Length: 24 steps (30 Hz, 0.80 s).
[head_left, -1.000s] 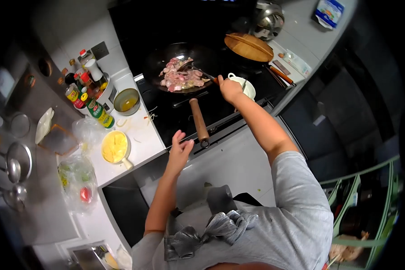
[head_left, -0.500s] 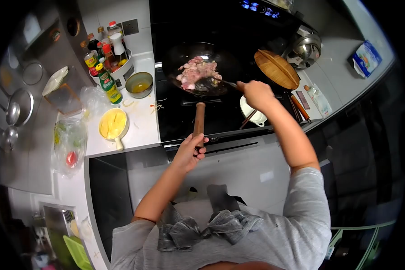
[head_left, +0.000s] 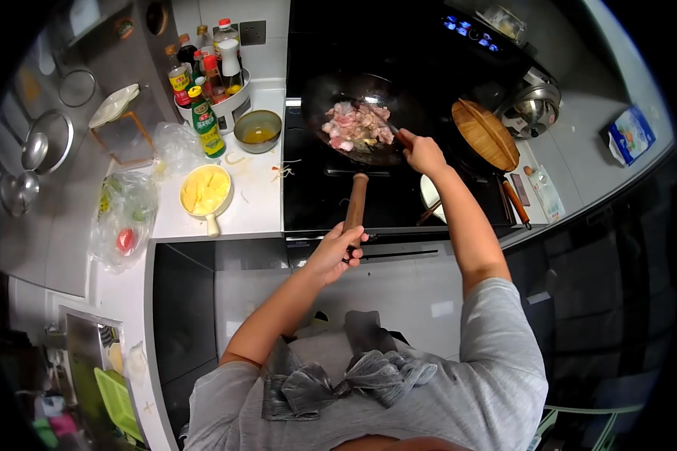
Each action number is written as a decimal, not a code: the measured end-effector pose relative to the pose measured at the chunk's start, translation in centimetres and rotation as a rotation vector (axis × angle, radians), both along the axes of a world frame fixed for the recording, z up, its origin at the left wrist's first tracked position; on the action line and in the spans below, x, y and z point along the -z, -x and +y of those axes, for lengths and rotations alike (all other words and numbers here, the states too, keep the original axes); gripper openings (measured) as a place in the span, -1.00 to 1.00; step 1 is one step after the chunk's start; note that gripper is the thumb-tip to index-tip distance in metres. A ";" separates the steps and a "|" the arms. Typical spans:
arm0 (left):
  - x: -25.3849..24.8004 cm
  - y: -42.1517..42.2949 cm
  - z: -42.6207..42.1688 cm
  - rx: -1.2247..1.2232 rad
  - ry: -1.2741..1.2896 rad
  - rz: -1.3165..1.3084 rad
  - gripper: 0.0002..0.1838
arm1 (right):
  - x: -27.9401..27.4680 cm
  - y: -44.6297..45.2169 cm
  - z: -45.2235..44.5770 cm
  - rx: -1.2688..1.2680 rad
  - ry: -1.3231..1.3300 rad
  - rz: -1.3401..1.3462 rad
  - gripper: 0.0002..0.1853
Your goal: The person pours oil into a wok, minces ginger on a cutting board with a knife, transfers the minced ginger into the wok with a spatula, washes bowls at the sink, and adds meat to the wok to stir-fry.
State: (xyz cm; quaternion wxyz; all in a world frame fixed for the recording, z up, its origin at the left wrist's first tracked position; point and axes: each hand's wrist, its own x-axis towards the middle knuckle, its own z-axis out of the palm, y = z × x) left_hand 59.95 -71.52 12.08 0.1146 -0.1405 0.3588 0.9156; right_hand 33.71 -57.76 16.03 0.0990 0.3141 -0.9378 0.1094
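A dark wok (head_left: pixel 316 101) sits on the black stove, with pieces of pinkish, partly cooked meat (head_left: pixel 356 124) gathered in its middle. My left hand (head_left: pixel 340 252) is wrapped around the end of the wok's wooden handle (head_left: pixel 356 201). Over the wok's right rim, my right hand (head_left: pixel 426 158) grips the handle of a spatula (head_left: pixel 404 136); its head is among the meat and hard to make out. Below my right forearm stands a white bowl (head_left: pixel 429 193) with chopsticks laid across it, partly covered by the arm.
Left of the stove are a grey bowl (head_left: pixel 257 132) with yellowish liquid, a pale yellow pan of sliced food (head_left: pixel 205 190), a green-labelled bottle (head_left: pixel 206 124) and a rack of seasoning bottles (head_left: pixel 235 101). A wooden-lidded pan (head_left: pixel 484 135) occupies the right burner.
My right hand has shifted with the spatula, and the meat has been spread and turned in the wok. My left hand keeps its hold on the handle. The whole view has moved slightly.
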 end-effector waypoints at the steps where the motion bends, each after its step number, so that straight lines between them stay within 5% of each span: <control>1: -0.1 0.0 0.0 0.000 -0.001 -0.002 -0.79 | -1.2 -1.5 -0.2 0.000 -0.001 -0.002 -0.49; 6: 0.3 0.1 0.3 0.015 -0.046 0.002 -0.81 | -8.7 -6.4 3.7 -0.061 -0.606 0.200 -0.39; 12: 0.4 0.2 0.2 0.026 -0.045 0.001 -0.76 | -17.2 -13.0 6.6 0.029 -0.533 0.136 -0.56; 17: 1.0 0.3 0.3 0.030 -0.054 0.025 -0.75 | -9.5 -7.7 2.6 0.086 -0.647 0.117 -0.57; 24: -0.3 0.0 0.5 0.017 0.003 -0.027 -0.82 | -5.0 -4.2 0.9 0.304 -0.208 0.009 -0.51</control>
